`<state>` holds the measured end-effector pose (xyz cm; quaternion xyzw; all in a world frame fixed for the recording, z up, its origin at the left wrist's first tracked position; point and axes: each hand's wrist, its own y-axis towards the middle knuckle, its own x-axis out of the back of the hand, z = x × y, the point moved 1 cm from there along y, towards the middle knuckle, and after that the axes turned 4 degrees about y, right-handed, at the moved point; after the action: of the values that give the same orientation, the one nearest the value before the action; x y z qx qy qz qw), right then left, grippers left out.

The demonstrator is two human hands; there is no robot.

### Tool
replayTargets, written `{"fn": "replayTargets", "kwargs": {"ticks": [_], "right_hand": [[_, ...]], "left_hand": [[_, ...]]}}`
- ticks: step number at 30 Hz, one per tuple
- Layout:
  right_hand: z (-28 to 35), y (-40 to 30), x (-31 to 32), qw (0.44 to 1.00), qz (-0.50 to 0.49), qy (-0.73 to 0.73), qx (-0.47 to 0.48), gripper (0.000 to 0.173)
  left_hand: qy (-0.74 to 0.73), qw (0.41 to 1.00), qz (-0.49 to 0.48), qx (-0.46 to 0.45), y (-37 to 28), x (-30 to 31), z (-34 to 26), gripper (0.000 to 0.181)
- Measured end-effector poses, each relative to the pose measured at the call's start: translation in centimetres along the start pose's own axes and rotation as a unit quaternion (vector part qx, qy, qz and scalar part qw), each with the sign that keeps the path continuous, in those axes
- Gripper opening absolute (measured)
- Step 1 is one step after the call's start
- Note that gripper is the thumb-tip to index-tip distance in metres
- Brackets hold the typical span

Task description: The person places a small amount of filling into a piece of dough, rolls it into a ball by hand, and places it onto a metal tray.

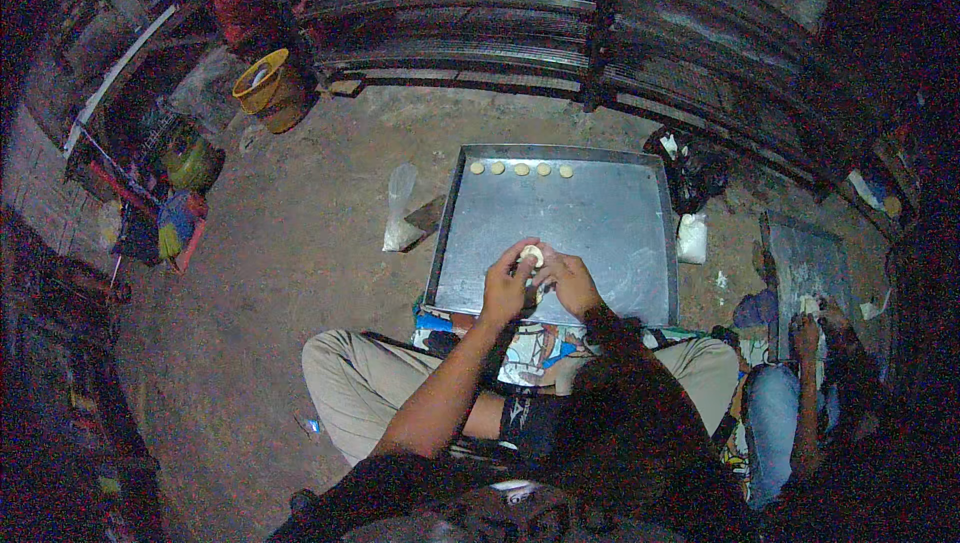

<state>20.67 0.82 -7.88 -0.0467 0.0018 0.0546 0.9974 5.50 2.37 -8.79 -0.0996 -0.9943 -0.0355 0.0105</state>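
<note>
A small round of pale dough [532,255] is held up between my two hands, above the near part of a large metal baking tray [555,224]. The thumb and fingers of my left hand [508,282] grip it from the left. On the other side, the fingers of my right hand [571,282] close in against its edge. Partly hidden below my hands is another pale piece [538,295], too unclear to name. Several flat dough rounds [521,169] lie in a row along the tray's far left edge.
Left of the tray lies a clear plastic bag of white contents [403,232]; a white packet [691,238] and black plastic bag [694,172] are at right. Another person's hands [808,329] work over a second tray [814,258]. Beyond are metal racks [465,33] and a yellow bucket [277,97].
</note>
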Motion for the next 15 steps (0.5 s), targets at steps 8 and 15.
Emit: {"fn": "replayTargets", "kwargs": {"ticks": [8,15], "right_hand": [[0.5,-0.8,-0.4,1.0,-0.001,-0.005,0.029,0.027],[1.3,-1.0,-0.1,0.993,-0.069,0.001,0.098,0.025]], "left_hand": [[-0.165,0.984,-0.015,0.07,-0.4,-1.0,-1.0,0.034],[0.086,0.99,-0.017,-0.113,-1.3,-2.3,-4.2,0.031]]}}
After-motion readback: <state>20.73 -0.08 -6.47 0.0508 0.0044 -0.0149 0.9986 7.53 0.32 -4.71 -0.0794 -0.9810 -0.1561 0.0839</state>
